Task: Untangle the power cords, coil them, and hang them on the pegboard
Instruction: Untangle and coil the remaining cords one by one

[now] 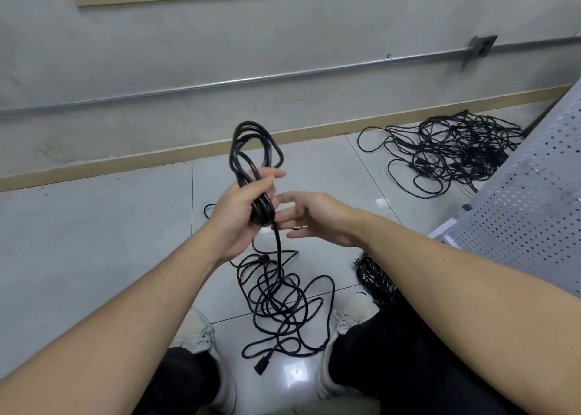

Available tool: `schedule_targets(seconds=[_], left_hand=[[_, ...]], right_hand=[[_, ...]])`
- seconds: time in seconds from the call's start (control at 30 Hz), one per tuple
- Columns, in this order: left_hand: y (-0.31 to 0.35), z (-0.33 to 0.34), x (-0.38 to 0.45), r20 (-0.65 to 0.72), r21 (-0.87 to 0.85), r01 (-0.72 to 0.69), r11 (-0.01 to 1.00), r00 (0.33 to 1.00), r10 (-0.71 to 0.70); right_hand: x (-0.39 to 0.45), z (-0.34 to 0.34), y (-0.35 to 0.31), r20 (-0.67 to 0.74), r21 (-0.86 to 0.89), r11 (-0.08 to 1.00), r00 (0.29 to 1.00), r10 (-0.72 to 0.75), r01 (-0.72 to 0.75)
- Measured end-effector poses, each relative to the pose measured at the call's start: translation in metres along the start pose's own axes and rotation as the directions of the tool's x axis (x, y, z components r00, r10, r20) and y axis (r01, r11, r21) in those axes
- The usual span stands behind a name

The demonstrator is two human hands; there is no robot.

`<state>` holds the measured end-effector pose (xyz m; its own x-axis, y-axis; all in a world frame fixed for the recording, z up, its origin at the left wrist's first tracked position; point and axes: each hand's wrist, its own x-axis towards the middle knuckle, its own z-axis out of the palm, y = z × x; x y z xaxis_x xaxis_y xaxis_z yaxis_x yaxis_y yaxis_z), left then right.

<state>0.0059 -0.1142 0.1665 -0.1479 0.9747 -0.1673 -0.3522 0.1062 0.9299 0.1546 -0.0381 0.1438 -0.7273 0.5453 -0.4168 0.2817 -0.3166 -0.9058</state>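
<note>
My left hand point(240, 213) grips a bundle of black cord loops point(251, 150) that stand up above the fist. From the fist the same black power cord hangs down to a loose heap point(279, 301) on the tiled floor between my feet, its plug end point(262, 362) lying near the front. Just right of the bundle my right hand point(309, 218) hovers with fingers spread and relaxed, holding nothing that I can see. A white perforated pegboard point(528, 213) leans at the right.
A large tangle of black cords point(452, 153) lies on the floor by the wall at the back right. A dark coiled bundle point(374, 276) sits beside my right foot. A metal conduit point(220, 83) with an outlet box point(479, 50) runs along the wall.
</note>
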Motion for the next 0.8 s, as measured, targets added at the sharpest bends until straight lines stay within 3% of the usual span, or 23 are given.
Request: schedule_targets(seconds=[0.07,0.13,0.27,0.4,0.5,0.6,0.8], left_hand=[[0.001,-0.006,0.005,-0.042,-0.088,-0.021,0.996,0.999,0.017],[0.002,-0.01,0.006,-0.079,-0.109,-0.033,0.993,0.997,0.024],[0.004,-0.013,0.007,-0.224,0.068,-0.06,0.996,0.972,0.074],[0.005,-0.024,0.014,-0.399,0.25,-0.057,0.967,0.903,0.156],[0.001,-0.034,0.021,-0.47,0.393,-0.011,0.92,0.857,0.211],[-0.002,-0.042,0.023,-0.451,0.526,0.028,0.85,0.857,0.251],[-0.009,-0.034,0.019,-0.24,0.798,0.103,0.593,0.958,0.156]], right_hand=[[-0.002,0.006,0.004,0.104,-0.268,0.963,0.994,0.026,0.003],[0.001,0.017,0.01,0.179,-0.406,0.914,0.982,0.055,0.023],[0.0,0.027,0.011,0.127,-0.397,0.917,0.989,0.072,-0.016],[-0.005,0.015,0.001,-0.045,-0.599,0.8,0.999,-0.005,-0.023],[-0.011,0.005,-0.002,0.011,-0.657,0.753,0.999,-0.034,0.033],[-0.015,-0.003,-0.003,0.009,-0.557,0.822,0.99,-0.138,0.12],[-0.015,-0.008,-0.006,-0.133,-0.435,0.846,0.907,-0.399,0.308]])
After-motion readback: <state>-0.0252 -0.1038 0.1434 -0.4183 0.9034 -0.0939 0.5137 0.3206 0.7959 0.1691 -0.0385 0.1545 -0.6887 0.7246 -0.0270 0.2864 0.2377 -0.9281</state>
